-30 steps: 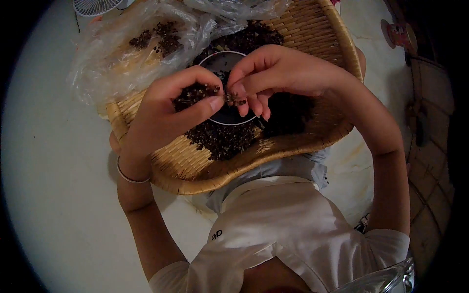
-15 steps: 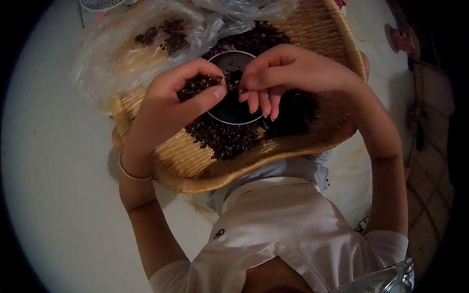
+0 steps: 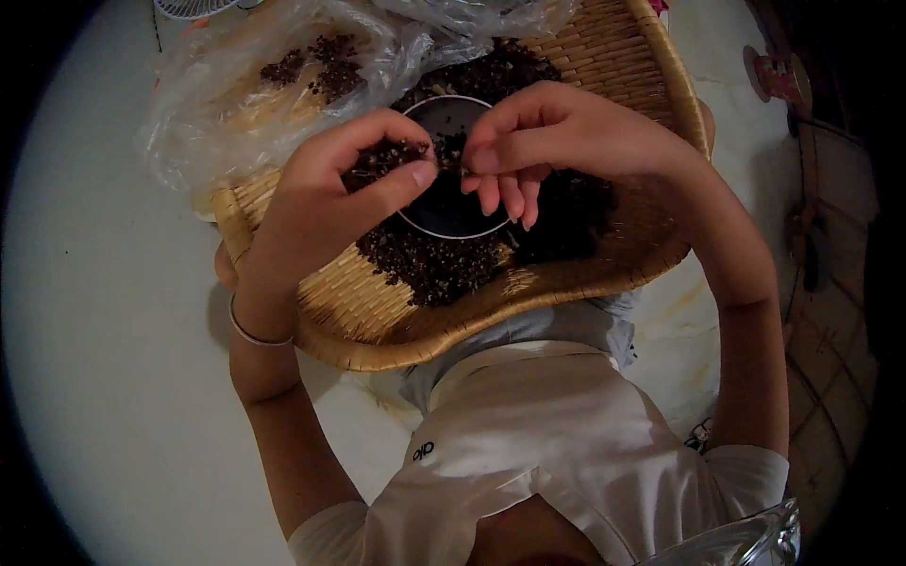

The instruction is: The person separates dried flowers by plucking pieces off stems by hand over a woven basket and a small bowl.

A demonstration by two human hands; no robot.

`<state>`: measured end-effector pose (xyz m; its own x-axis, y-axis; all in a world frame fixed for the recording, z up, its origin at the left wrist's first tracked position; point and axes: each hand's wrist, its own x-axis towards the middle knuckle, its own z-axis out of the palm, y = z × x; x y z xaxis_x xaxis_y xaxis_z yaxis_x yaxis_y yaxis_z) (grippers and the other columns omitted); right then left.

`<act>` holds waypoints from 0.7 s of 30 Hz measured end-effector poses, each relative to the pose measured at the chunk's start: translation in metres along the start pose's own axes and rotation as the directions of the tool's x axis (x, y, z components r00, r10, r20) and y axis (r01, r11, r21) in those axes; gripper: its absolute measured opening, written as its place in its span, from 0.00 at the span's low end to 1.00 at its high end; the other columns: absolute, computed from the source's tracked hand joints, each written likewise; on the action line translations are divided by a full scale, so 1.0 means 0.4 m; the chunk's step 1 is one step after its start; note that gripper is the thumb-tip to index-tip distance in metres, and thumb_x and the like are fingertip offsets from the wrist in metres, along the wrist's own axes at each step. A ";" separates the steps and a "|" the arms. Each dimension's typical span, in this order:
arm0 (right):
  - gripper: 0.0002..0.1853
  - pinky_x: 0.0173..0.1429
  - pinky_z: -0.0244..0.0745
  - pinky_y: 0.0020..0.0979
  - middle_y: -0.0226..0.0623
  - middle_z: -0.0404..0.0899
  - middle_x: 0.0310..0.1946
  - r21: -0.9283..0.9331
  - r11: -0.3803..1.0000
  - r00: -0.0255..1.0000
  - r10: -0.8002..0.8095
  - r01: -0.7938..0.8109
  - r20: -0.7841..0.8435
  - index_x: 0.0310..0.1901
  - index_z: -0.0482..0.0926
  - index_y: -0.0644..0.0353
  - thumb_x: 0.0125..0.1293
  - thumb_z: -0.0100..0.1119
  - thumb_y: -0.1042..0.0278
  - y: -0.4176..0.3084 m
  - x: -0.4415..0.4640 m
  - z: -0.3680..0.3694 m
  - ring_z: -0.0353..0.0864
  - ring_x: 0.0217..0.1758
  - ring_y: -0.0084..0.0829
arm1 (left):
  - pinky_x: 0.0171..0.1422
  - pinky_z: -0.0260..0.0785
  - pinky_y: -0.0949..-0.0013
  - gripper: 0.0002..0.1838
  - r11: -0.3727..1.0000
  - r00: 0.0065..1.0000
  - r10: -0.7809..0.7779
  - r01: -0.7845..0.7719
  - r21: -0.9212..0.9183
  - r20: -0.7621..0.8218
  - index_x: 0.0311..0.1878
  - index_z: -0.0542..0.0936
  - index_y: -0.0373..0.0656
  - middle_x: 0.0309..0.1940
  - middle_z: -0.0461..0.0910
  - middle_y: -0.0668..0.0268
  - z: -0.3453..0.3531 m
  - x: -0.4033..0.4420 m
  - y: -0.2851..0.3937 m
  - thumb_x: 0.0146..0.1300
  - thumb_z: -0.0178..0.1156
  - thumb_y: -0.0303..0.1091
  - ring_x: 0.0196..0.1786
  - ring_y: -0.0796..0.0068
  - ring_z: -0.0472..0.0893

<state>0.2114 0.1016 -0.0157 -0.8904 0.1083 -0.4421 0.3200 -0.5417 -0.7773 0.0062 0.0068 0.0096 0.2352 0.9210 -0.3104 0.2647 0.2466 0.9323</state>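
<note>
My left hand is closed around a dried sprig with small dark clustered bits, thumb and forefinger pinching its end. Close beside it, my right hand pinches at the same end with thumb and forefinger, its other fingers hanging loosely curled. What lies between the right fingertips is too small to make out. Both hands are above a round dark dish with a white rim, with some dark bits inside. The dish sits in a woven winnowing basket, surrounded by heaps of dark clusters.
A clear plastic bag holding more dark clusters lies over the basket's far left side. The basket rests across the lap, above a pale floor. A spool-like object stands at the right, and a white fan grille shows top left.
Both hands stay nearly in place over the dish. The right hand's thumb and forefinger have shifted very slightly at the sprig's end.
</note>
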 end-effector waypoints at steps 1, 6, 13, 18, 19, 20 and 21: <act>0.10 0.31 0.78 0.24 0.36 0.80 0.30 0.005 1.000 1.000 0.001 -0.001 -0.007 0.37 0.76 0.67 0.62 0.53 0.68 0.001 0.000 0.001 0.80 0.28 0.23 | 0.41 0.65 0.80 0.06 1.000 1.000 0.004 -0.004 -0.003 -0.001 0.37 0.75 0.38 0.31 0.75 0.73 0.000 0.000 0.000 0.57 0.58 0.27 0.36 0.87 0.70; 0.10 0.31 0.78 0.23 0.36 0.79 0.29 -0.011 1.000 1.000 0.001 -0.001 0.003 0.37 0.76 0.67 0.62 0.53 0.68 0.004 -0.001 0.001 0.80 0.27 0.22 | 0.42 0.65 0.80 0.06 0.999 0.999 0.032 -0.032 -0.008 -0.010 0.37 0.75 0.37 0.31 0.75 0.72 0.002 0.001 -0.005 0.57 0.58 0.27 0.36 0.87 0.71; 0.10 0.33 0.78 0.25 0.36 0.80 0.31 -0.045 0.999 1.000 -0.028 0.028 -0.001 0.38 0.76 0.67 0.63 0.52 0.69 0.016 0.003 -0.010 0.80 0.28 0.23 | 0.41 0.64 0.80 0.06 1.000 1.000 0.010 -0.010 -0.007 -0.008 0.37 0.75 0.37 0.31 0.75 0.73 0.001 0.001 -0.007 0.57 0.58 0.28 0.36 0.87 0.71; 0.12 0.45 0.75 0.27 0.34 0.78 0.39 -0.406 0.906 0.989 -0.145 0.117 -0.040 0.44 0.75 0.66 0.63 0.52 0.67 0.022 0.004 -0.005 0.78 0.38 0.24 | 0.36 0.62 0.83 0.07 0.996 0.997 -0.075 0.074 -0.053 -0.016 0.37 0.76 0.39 0.28 0.74 0.74 -0.001 0.004 0.001 0.57 0.59 0.30 0.32 0.89 0.70; 0.14 0.44 0.74 0.27 0.34 0.78 0.37 -0.560 0.795 0.957 -0.291 0.231 -0.018 0.45 0.75 0.63 0.62 0.53 0.65 0.041 0.008 -0.012 0.77 0.38 0.24 | 0.32 0.61 0.84 0.07 0.988 0.991 -0.134 0.132 -0.084 -0.021 0.37 0.76 0.40 0.26 0.73 0.75 -0.001 0.005 0.004 0.57 0.59 0.31 0.29 0.91 0.69; 0.16 0.44 0.74 0.27 0.34 0.79 0.35 -0.693 0.643 0.904 -0.426 0.326 0.030 0.47 0.75 0.61 0.60 0.55 0.62 0.046 0.012 -0.013 0.77 0.37 0.24 | 0.32 0.61 0.84 0.07 0.988 0.991 -0.134 0.131 -0.083 -0.026 0.37 0.76 0.40 0.26 0.73 0.75 -0.001 0.005 0.011 0.57 0.59 0.31 0.29 0.91 0.69; 0.16 0.44 0.74 0.27 0.34 0.79 0.35 -0.694 0.641 0.904 -0.426 0.328 0.033 0.47 0.75 0.61 0.60 0.55 0.62 0.048 0.014 -0.009 0.77 0.37 0.24 | 0.28 0.59 0.85 0.08 0.973 0.977 -0.210 0.205 -0.106 -0.036 0.38 0.77 0.41 0.24 0.73 0.76 -0.002 0.004 0.017 0.58 0.60 0.33 0.26 0.92 0.68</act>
<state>0.2139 0.0949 -0.0346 -0.9522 0.3006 -0.0539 0.1381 0.2664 -0.9539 0.0077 0.0103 0.0156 0.1407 0.8590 -0.4923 0.2064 0.4609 0.8631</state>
